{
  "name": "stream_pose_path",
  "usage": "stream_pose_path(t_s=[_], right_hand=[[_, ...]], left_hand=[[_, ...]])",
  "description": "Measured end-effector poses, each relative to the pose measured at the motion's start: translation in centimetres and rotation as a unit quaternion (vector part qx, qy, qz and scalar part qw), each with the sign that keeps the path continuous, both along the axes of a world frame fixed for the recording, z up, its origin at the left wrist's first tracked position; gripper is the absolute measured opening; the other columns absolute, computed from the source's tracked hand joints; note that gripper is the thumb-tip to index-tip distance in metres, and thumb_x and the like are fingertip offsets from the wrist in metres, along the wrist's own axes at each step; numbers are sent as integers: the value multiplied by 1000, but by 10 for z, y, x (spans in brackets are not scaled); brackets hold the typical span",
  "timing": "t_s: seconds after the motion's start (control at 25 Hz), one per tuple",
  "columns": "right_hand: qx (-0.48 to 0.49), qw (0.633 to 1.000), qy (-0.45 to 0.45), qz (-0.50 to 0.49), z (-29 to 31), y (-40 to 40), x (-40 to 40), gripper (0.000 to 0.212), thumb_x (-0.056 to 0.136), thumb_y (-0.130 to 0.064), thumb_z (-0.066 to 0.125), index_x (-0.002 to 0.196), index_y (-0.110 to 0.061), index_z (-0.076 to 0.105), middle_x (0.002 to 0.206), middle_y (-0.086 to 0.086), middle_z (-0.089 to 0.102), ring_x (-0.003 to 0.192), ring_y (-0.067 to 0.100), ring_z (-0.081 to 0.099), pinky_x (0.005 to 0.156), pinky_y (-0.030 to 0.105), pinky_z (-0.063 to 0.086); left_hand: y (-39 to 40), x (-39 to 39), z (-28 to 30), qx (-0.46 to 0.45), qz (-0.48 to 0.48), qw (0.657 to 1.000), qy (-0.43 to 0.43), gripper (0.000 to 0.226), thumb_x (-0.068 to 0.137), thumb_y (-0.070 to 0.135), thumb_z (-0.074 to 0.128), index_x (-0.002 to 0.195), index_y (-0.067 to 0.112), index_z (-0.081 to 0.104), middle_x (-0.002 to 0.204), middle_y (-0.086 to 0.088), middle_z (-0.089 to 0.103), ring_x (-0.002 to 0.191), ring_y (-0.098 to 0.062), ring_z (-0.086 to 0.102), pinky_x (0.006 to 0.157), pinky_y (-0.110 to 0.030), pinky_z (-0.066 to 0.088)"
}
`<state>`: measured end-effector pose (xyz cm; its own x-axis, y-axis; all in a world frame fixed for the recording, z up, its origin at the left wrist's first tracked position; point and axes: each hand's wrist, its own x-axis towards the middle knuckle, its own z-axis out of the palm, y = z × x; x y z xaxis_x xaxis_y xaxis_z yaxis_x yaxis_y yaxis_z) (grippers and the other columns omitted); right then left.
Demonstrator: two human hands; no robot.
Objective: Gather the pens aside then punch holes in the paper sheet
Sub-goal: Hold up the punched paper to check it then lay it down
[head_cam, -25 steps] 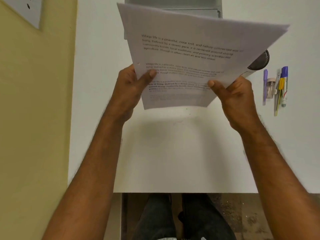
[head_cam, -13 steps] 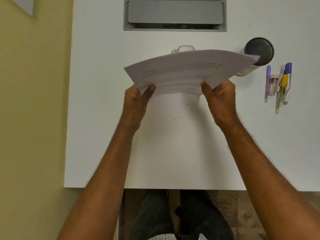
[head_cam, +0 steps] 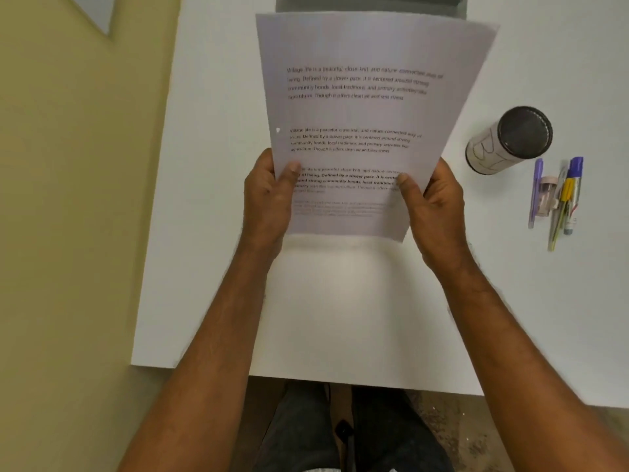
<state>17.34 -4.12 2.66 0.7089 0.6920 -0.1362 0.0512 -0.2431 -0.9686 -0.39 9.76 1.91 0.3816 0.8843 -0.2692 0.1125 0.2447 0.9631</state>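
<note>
The white table (head_cam: 211,233) fills most of the view; its near edge runs across the bottom and its left edge lies along a yellow wall (head_cam: 68,233). The table surface in front of the person is bare, with free room on the left side also.

The paper sheet (head_cam: 367,107) is held up above the table, printed side toward the camera. Its long axis runs away from the person, and the top edge covers part of a grey panel (head_cam: 371,3) at the far side. One small hole shows near its left margin. The left hand (head_cam: 267,202) pinches the lower left edge, thumb on the front. The right hand (head_cam: 432,206) pinches the lower right edge in the same way.

At the right stands a cylindrical container (head_cam: 507,139) with a dark top; what is inside cannot be seen. Just beside it the pens (head_cam: 558,195) lie together, roughly parallel, pointing toward and away from the person.
</note>
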Motion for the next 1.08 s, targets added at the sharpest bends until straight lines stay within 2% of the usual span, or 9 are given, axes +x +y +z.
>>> stream_pose_path(t_s=[0.12, 0.24, 0.4, 0.52, 0.64, 0.76, 0.84, 0.96, 1.08], right_hand=[[-20, 999, 30, 4, -4, 17, -34, 22, 102, -14, 62, 119, -27, 62, 115, -13, 74, 106, 6, 72, 87, 21, 59], [-64, 995, 77, -5, -18, 32, -81, 18, 100, -17, 64, 107, -33, 65, 103, -19, 77, 95, 1, 73, 78, 15, 56], [-130, 984, 123, 4, -48, 42, -137, 16, 101, -22, 58, 96, -34, 66, 93, -27, 74, 83, -7, 68, 72, 12, 52], [-182, 975, 125, 21, -67, 48, -164, 17, 101, -24, 52, 88, -16, 60, 88, -10, 72, 73, 4, 60, 69, 23, 48], [-207, 972, 93, 54, -78, 51, -178, 24, 100, -22, 53, 81, -8, 52, 79, 3, 61, 67, 11, 49, 64, 29, 43], [-219, 971, 66, 66, -80, 53, -183, 5, 99, -19, 60, 95, -20, 63, 78, -10, 60, 65, 1, 54, 62, 15, 47], [-207, 974, 67, 68, -80, 52, -184, 14, 99, -18, 63, 107, -28, 60, 82, -13, 62, 68, -9, 59, 61, 4, 47], [-205, 974, 46, 79, -83, 50, -182, 21, 100, -17, 64, 113, -30, 55, 85, -10, 65, 70, -12, 60, 62, 1, 46], [-206, 973, 15, 99, -85, 49, -181, 23, 100, -17, 64, 114, -31, 54, 85, -8, 65, 71, -6, 60, 63, 2, 46]], left_hand=[[14, -34, 2, -3, 37, 996, 78, 12, 106, 22, 55, 108, 24, 67, 109, 5, 77, 100, -19, 74, 90, -43, 64], [27, -77, -9, -45, 53, 983, 168, 26, 108, 23, 49, 109, 1, 63, 110, -14, 75, 101, -38, 72, 91, -53, 59], [41, -129, -26, -62, 73, 966, 241, 21, 107, 21, 51, 93, 9, 61, 98, -16, 71, 85, -24, 61, 80, -41, 52], [48, -155, -42, -55, 106, 953, 278, 16, 106, 18, 54, 100, 9, 65, 97, -8, 68, 86, -18, 59, 80, -35, 52], [51, -169, -59, -31, 113, 937, 329, 13, 105, 18, 55, 100, 12, 66, 86, 5, 65, 75, -10, 56, 65, -22, 44], [51, -174, -70, -3, 111, 922, 371, 12, 106, 17, 55, 101, 14, 66, 79, 13, 58, 68, -1, 52, 59, -13, 37], [49, -174, -73, 17, 115, 915, 386, 13, 107, 17, 54, 103, 14, 66, 83, 11, 60, 72, -4, 55, 58, -10, 35], [48, -173, -75, 45, 124, 904, 406, 17, 107, 15, 53, 108, 9, 68, 95, 4, 65, 86, -15, 62, 60, -12, 36], [46, -172, -78, 75, 113, 890, 436, 20, 106, 14, 54, 120, 6, 66, 114, -7, 67, 105, -24, 63, 81, -22, 43]])
